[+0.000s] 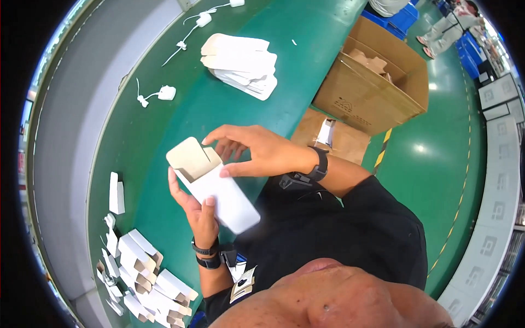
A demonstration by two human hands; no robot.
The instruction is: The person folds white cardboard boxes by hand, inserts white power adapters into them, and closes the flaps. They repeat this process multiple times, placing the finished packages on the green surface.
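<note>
White box [228,201] is clasped by left grip [199,217] — right grip [263,151], half-curled, touches its edge.

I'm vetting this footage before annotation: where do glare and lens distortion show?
Head view: bright glare spots sit on the glossy green floor; head view, left side: the long pale-grey surface bows along the black rim; head view, centre: the open white rectangular cardboard box in the left hand looks bright, with little surface detail.
</note>
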